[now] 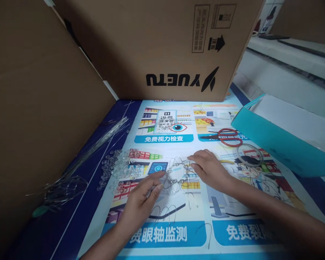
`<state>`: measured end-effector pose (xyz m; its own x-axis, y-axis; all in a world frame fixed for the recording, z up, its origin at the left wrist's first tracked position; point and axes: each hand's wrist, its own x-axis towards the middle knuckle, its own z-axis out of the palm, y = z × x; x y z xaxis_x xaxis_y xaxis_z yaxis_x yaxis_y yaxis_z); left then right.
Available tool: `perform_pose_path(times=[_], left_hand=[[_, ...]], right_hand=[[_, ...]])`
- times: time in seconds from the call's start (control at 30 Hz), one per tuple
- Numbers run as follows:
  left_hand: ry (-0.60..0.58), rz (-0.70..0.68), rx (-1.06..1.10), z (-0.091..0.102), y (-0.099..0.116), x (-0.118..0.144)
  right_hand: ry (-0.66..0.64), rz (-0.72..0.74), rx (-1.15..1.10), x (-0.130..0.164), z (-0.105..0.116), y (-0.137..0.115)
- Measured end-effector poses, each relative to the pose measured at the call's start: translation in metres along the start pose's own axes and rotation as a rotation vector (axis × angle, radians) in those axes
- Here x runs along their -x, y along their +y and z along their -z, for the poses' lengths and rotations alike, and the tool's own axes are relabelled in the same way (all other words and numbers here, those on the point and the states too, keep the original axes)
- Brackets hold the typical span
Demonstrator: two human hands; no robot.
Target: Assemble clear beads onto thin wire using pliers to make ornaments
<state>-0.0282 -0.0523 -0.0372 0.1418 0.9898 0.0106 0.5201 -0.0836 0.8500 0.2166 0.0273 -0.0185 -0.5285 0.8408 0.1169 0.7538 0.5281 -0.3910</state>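
On the poster (pixel 176 231), a wire-and-bead piece (pixel 177 176) lies between both hands. The left hand (pixel 141 200) pinches its near-left edge with thumb and forefinger. The right hand (pixel 209 169) rests on its right side, fingers pressed together and curled over the wire. Left of the piece lies a heap of clear beads (pixel 121 168), and farther left a bundle of wires (pixel 97 144). Beyond the piece to the right lie red scissors (pixel 224 136), near a teal bag (pixel 281 144). A carton (pixel 162 47) stands behind.
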Motion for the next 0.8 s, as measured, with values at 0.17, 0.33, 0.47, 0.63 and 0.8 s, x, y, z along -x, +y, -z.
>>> perform_pose_path(times=[0.17,0.33,0.47,0.63,0.8], left_hand=[[-0.006,-0.020,-0.004,0.000,-0.003,-0.001],[-0.033,-0.025,-0.005,-0.001,-0.004,0.000],[-0.032,-0.051,-0.029,-0.002,-0.004,0.000],[-0.026,-0.064,-0.043,-0.002,-0.004,-0.002],[-0.032,-0.084,-0.062,-0.001,-0.004,-0.003]], right_hand=[[-0.158,-0.020,-0.010,-0.032,0.005,-0.001],[-0.276,-0.045,0.110,-0.057,0.002,-0.008],[-0.291,-0.053,0.167,-0.062,-0.002,-0.013],[-0.335,-0.046,0.229,-0.072,-0.004,-0.016],[-0.351,-0.028,0.268,-0.077,-0.005,-0.019]])
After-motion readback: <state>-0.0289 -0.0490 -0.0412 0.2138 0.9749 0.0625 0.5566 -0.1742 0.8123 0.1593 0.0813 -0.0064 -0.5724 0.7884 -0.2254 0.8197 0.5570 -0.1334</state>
